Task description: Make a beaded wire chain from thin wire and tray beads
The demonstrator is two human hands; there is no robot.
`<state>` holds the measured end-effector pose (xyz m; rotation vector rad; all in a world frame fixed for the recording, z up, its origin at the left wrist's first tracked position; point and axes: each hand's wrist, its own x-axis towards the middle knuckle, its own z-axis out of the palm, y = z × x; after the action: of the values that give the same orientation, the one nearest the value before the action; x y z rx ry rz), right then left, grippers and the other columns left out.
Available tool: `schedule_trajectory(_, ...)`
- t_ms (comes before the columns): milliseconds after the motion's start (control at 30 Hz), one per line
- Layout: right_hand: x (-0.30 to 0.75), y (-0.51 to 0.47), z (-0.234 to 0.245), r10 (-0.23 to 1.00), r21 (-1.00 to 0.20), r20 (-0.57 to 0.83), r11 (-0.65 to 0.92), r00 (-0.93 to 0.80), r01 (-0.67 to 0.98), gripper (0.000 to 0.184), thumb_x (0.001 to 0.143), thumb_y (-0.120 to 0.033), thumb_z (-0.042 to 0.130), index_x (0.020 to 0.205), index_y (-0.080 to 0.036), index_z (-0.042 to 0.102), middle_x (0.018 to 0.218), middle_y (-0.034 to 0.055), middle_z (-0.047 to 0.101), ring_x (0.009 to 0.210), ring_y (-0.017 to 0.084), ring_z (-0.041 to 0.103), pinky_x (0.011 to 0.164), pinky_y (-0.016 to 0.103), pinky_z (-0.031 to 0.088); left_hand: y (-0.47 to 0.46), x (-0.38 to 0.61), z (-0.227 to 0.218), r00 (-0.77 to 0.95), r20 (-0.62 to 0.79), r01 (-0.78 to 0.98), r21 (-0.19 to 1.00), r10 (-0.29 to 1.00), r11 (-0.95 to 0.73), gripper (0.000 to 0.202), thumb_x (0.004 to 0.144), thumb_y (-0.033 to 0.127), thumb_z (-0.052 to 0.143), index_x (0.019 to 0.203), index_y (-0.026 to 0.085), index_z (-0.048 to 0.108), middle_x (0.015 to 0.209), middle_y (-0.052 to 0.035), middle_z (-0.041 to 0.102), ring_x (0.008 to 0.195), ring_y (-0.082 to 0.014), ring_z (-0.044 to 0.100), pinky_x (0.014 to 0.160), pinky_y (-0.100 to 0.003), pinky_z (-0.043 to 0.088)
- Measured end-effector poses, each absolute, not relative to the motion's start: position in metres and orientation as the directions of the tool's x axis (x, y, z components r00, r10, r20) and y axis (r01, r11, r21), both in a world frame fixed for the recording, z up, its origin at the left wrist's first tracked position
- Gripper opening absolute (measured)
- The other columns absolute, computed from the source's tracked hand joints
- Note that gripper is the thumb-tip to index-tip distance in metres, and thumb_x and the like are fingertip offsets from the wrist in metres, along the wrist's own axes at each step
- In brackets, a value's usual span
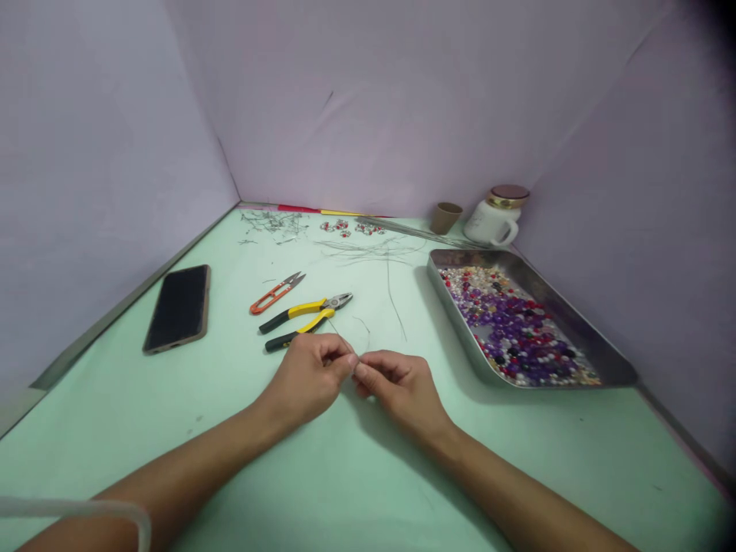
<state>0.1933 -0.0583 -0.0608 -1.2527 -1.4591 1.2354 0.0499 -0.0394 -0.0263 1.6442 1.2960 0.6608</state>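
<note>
My left hand point(313, 376) and my right hand point(402, 391) meet fingertip to fingertip above the middle of the green table. Both pinch a thin wire point(340, 337), whose loose ends stick up past the fingers; the part between my fingertips is hidden. Just beyond my left hand lie pliers point(307, 313) with yellow and black handles, their jaws pointing to the right. Orange thread snips point(276, 294) rest a little farther back. A longer piece of wire point(392, 291) lies on the table beyond my right hand.
On the right stands a metal tray point(460, 330) of mixed beads. A phone point(177, 308) lies at left. Along the back are wire scraps point(273, 224), red-beaded pieces point(343, 227), a bundle of wires point(414, 231), a brown cup point(445, 218) and a lidded white mug point(491, 222). Walls enclose the table.
</note>
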Motion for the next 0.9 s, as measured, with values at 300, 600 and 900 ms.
schedule_trajectory(300,0.194,-0.054,-0.059,0.975,-0.974,-0.184,-0.197,-0.124,-0.108,0.023,0.068,-0.037,0.062,0.064,-0.014,0.061,0.057,0.0009,0.059,0.053,0.011,0.053,0.055,0.025,0.046,-0.036,0.046,-0.026,0.343,-0.133,0.515,0.854,0.930,-0.068,0.019,0.070,0.025,0.049,0.057,0.014,0.057,0.048,0.0038,0.047,0.048,-0.0087,0.038,0.045,-0.020,0.030)
schedule_trajectory(600,0.193,-0.056,-0.060,0.987,-0.991,-0.081,-0.064,-0.142,0.121,0.020,0.075,-0.030,0.052,0.061,-0.016,0.047,0.046,-0.0057,0.042,0.042,0.006,0.035,0.041,0.019,0.028,-0.040,0.051,-0.028,0.333,-0.166,0.598,0.798,0.928,-0.072,0.020,0.069,0.024,0.046,0.053,0.015,0.052,0.047,0.0042,0.041,0.047,-0.0090,0.036,0.044,-0.021,0.027)
schedule_trajectory(900,0.191,-0.059,-0.066,1.000,-0.991,-0.013,-0.013,0.001,0.133,0.018,0.074,-0.025,0.050,0.059,-0.017,0.044,0.043,-0.0062,0.040,0.040,0.007,0.034,0.040,0.020,0.026,-0.044,0.057,-0.030,0.341,-0.168,0.606,0.791,0.925,-0.080,0.021,0.069,0.022,0.045,0.049,0.015,0.047,0.044,0.0049,0.036,0.046,-0.0081,0.033,0.043,-0.021,0.025)
